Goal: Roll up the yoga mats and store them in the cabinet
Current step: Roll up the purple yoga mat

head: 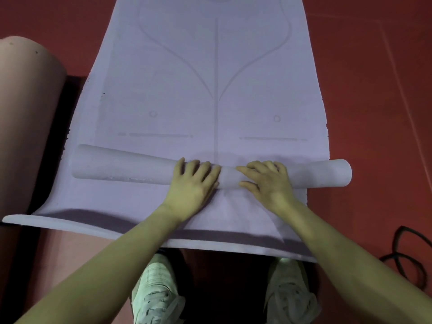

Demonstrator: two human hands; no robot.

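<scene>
Mat: your purple yoga mat (217, 94) lies on the red floor (364, 90), its roll (131, 167) in the lower middle.
Feel: likely soft, light, bendy.
Fingers: your left hand (194, 183) and right hand (268, 183) press the roll, fingers spread, holding nothing.
Hold: push nearer both ends.

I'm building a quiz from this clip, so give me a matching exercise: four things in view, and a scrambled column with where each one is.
Things:
1. purple mat
2. pink mat
3. black cable
4. left hand

Places:
A. far right, on the red floor
B. pressing on the roll beside the other hand
C. spread out in the middle, near end rolled
D. far left edge

Pairs: 1-C, 2-D, 3-A, 4-B
</scene>
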